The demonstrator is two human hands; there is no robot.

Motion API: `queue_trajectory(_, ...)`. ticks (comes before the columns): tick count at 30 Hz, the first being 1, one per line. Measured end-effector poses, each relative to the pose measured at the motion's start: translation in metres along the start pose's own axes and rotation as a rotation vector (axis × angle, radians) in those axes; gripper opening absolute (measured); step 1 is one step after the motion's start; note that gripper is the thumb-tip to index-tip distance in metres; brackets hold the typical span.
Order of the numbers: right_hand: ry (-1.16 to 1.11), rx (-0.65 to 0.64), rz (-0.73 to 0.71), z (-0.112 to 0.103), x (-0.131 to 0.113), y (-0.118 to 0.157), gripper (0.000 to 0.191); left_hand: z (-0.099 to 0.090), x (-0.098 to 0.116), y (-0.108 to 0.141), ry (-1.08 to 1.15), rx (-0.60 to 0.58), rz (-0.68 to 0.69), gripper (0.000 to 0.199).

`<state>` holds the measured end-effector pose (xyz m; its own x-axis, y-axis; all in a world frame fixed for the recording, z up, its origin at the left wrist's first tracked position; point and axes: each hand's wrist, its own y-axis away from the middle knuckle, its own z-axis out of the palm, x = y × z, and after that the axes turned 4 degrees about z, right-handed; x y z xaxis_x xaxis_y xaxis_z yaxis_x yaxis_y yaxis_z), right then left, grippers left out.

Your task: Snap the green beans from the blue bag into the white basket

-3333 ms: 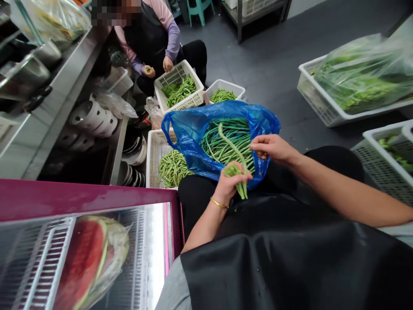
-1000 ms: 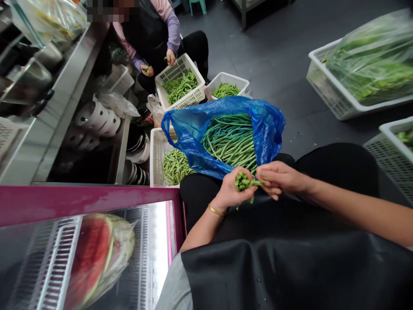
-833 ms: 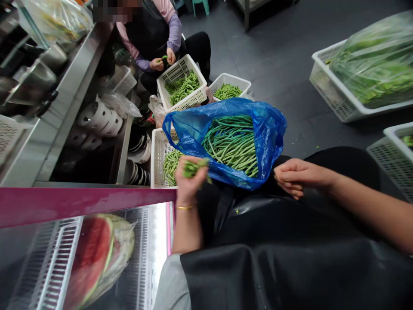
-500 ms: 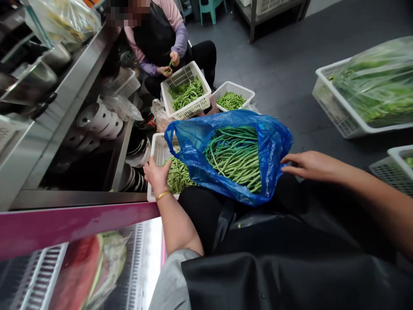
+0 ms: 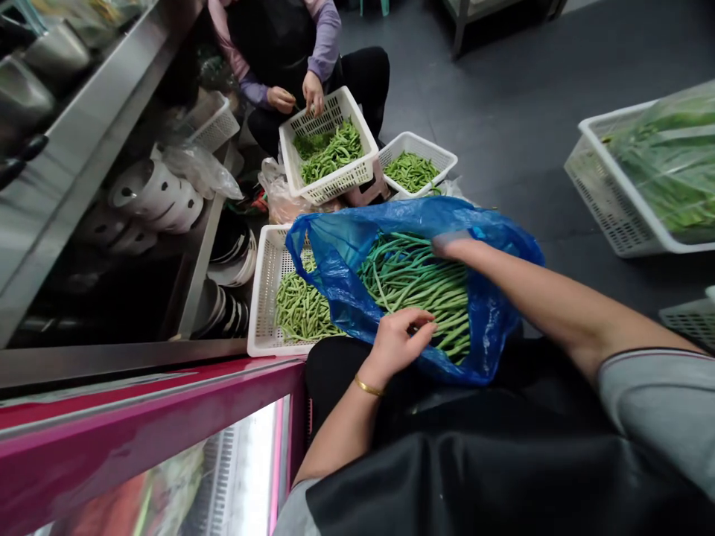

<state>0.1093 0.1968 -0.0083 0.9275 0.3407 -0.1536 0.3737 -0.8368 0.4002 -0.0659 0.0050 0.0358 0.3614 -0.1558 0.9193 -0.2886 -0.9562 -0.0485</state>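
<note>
A blue plastic bag (image 5: 340,279) lies open across my lap, with long green beans (image 5: 416,279) inside. Above the near ends of the beans is my left hand (image 5: 403,335), its fingers curved and thumb apart, with nothing visible in it. My right hand (image 5: 451,244) reaches into the far side of the bag at the beans; its fingers are blurred and partly hidden. Left of the bag stands a white basket (image 5: 262,298) holding cut bean pieces (image 5: 304,309).
Across from me a seated person (image 5: 273,45) works over a tilted white basket (image 5: 340,182) of green pieces. A smaller basket (image 5: 447,160) stands beside it. Steel shelving (image 5: 106,126) and a pink-framed case (image 5: 167,420) are left; a crate of bagged greens (image 5: 625,216) is right.
My left hand has moved right from the basket to over the beans. My right hand has left the bag's right edge and gone into the bag. The view has shifted.
</note>
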Motion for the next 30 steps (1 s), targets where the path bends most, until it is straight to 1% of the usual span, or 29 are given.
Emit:
queue_trajectory(2, -0.005, 0.040, -0.008, -0.012, -0.006, 0.023, 0.032, 0.005, -0.008, -0.005, 0.095, 0.051, -0.125, 0.024)
queue_trajectory(3, -0.057, 0.030, -0.030, -0.016, -0.011, 0.037, 0.031, 0.009, -0.011, -0.007, 0.179, 0.063, -0.203, 0.030)
queue_trajectory(4, -0.161, -0.014, -0.071, -0.018, -0.018, 0.052, 0.030, 0.014, -0.013, -0.009, 0.284, 0.056, -0.283, 0.038)
queue_trajectory(6, -0.476, -0.156, -0.133, -0.012, -0.033, 0.081, 0.029, 0.026, -0.016, -0.010, 0.524, 0.020, -0.416, 0.048)
queue_trajectory(7, -0.651, -0.223, -0.136, -0.005, -0.040, 0.094, 0.030, 0.032, -0.016, -0.008, 0.630, 0.011, -0.459, 0.049)
queue_trajectory(8, -0.811, -0.259, -0.111, 0.003, -0.046, 0.107, 0.031, 0.037, -0.015, -0.006, 0.713, 0.014, -0.484, 0.049)
queue_trajectory(9, -0.956, -0.256, -0.068, 0.012, -0.050, 0.118, 0.032, 0.042, -0.013, -0.003, 0.775, 0.030, -0.497, 0.047)
queue_trajectory(10, -1.083, -0.224, -0.026, 0.020, -0.051, 0.129, 0.034, 0.045, -0.012, 0.001, 0.819, 0.059, -0.508, 0.045)
queue_trajectory(11, -1.182, -0.169, 0.012, 0.027, -0.050, 0.141, 0.038, 0.047, -0.010, 0.006, 0.848, 0.089, -0.520, 0.042)
queue_trajectory(12, -1.234, -0.102, 0.035, 0.032, -0.048, 0.153, 0.043, 0.048, -0.008, 0.010, 0.862, 0.119, -0.531, 0.040)
queue_trajectory(13, -1.223, -0.033, 0.036, 0.036, -0.044, 0.166, 0.045, 0.049, -0.006, 0.014, 0.861, 0.154, -0.538, 0.038)
queue_trajectory(14, -1.150, 0.017, 0.004, 0.039, -0.040, 0.180, 0.044, 0.050, -0.004, 0.018, 0.850, 0.195, -0.537, 0.037)
queue_trajectory(16, -0.905, 0.049, -0.119, 0.043, -0.032, 0.208, 0.038, 0.051, 0.000, 0.025, 0.820, 0.267, -0.514, 0.035)
queue_trajectory(17, -0.792, 0.048, -0.176, 0.045, -0.029, 0.221, 0.038, 0.053, 0.002, 0.028, 0.814, 0.281, -0.497, 0.035)
queue_trajectory(18, -0.722, 0.057, -0.201, 0.048, -0.027, 0.231, 0.040, 0.055, 0.004, 0.030, 0.820, 0.282, -0.480, 0.036)
queue_trajectory(19, -0.696, 0.064, -0.200, 0.051, -0.025, 0.238, 0.041, 0.058, 0.006, 0.031, 0.836, 0.263, -0.464, 0.037)
queue_trajectory(21, -0.769, 0.068, -0.137, 0.056, -0.025, 0.245, 0.046, 0.062, 0.010, 0.033, 0.881, 0.201, -0.438, 0.041)
queue_trajectory(22, -0.852, 0.030, -0.106, 0.058, -0.026, 0.246, 0.048, 0.064, 0.013, 0.034, 0.894, 0.173, -0.428, 0.043)
queue_trajectory(24, -1.073, -0.120, -0.081, 0.059, -0.028, 0.245, 0.053, 0.067, 0.017, 0.037, 0.886, 0.143, -0.415, 0.045)
queue_trajectory(27, -1.387, -0.330, -0.059, 0.059, -0.029, 0.241, 0.058, 0.065, 0.023, 0.041, 0.858, 0.153, -0.396, 0.045)
queue_trajectory(29, -1.475, -0.386, -0.059, 0.060, -0.030, 0.239, 0.056, 0.063, 0.025, 0.042, 0.862, 0.142, -0.387, 0.044)
queue_trajectory(30, -1.476, -0.382, -0.069, 0.061, -0.031, 0.239, 0.054, 0.062, 0.026, 0.042, 0.873, 0.142, -0.384, 0.043)
